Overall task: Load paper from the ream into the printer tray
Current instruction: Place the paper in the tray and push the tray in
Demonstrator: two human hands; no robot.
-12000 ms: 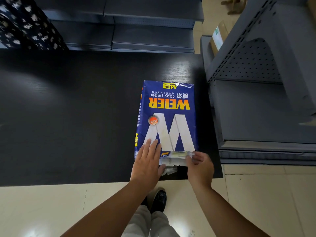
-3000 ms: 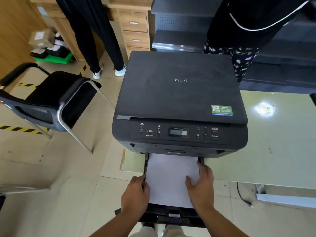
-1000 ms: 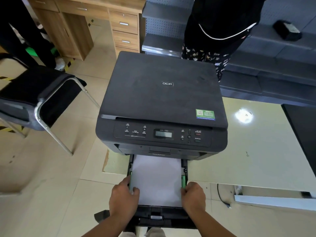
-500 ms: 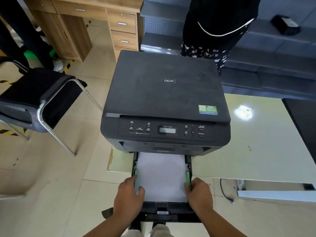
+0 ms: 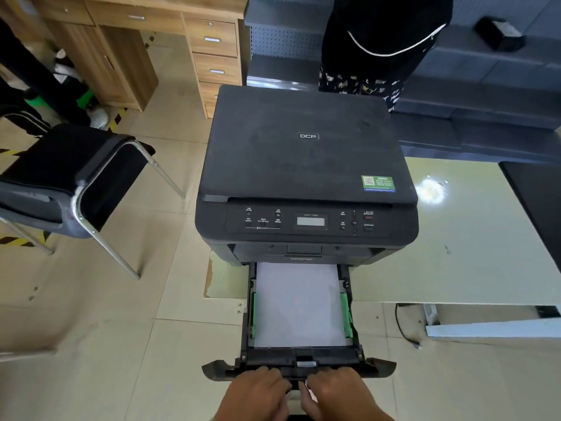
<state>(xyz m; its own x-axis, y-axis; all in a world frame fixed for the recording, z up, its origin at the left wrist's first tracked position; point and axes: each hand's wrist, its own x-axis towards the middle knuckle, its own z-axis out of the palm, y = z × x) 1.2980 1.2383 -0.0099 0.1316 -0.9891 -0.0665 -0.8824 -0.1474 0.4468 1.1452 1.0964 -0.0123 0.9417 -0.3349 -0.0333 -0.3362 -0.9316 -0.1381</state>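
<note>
Your left hand (image 5: 258,390) and your right hand (image 5: 334,391) are both at the front edge of the printer tray (image 5: 299,358), side by side and almost touching each other. Their fingers curl over the front lip of the tray; whether they truly grip it or only rest on it, you cannot tell from this view. The tray is pulled out from the bottom of the black printer (image 5: 306,177), and its long axis runs from you straight toward the machine. Inside it the stack of white paper (image 5: 297,305) lies flat, with the long side along the same axis and the far short edge pointing into the printer slot. The green side guides (image 5: 344,314) stand on both long edges of the paper, close against it. The printer sits on a pale table (image 5: 455,253). A black chair (image 5: 69,177) stands to the left, well apart from the tray. Behind the printer a person in dark clothes (image 5: 379,41) stands near grey shelves.
</note>
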